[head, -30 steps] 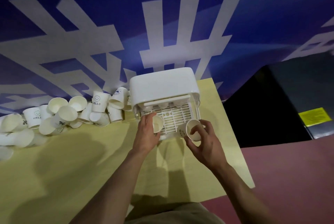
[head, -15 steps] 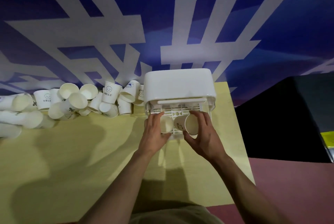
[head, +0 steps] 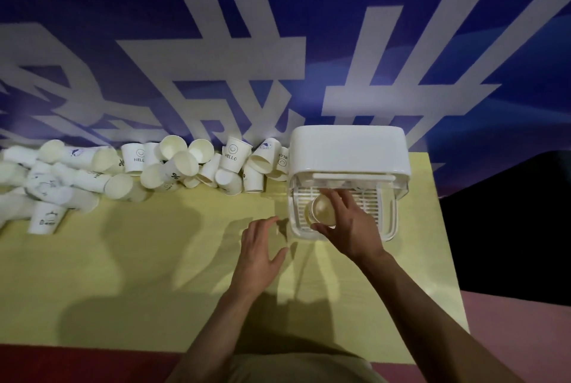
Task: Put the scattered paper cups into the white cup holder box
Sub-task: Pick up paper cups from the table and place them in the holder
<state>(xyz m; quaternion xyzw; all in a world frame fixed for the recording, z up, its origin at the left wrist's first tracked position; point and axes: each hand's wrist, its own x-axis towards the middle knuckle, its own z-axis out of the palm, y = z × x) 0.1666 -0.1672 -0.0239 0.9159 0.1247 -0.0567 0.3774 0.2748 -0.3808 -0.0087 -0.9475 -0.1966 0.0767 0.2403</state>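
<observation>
The white cup holder box [head: 349, 150] stands at the table's far right, its slatted tray [head: 387, 212] pulled out toward me. My right hand [head: 349, 225] is over the tray's left part, fingers wrapped round a white paper cup [head: 321, 211] whose mouth faces me. My left hand [head: 259, 251] hovers over the yellow table just left of the tray, fingers spread, holding nothing. Several scattered paper cups [head: 228, 160], some printed "HELLO", lie in a heap along the back edge to the left of the box.
The yellow table [head: 139, 274] ends at a blue wall with large white characters [head: 216, 58]. The table's right edge runs just past the box, with dark floor [head: 509, 228] beyond. More cups [head: 46, 218] pile up at the far left.
My left hand has let go of its cup and drawn back left off the tray. My right hand has shifted to the tray's left part with a cup. The view has swung left.
</observation>
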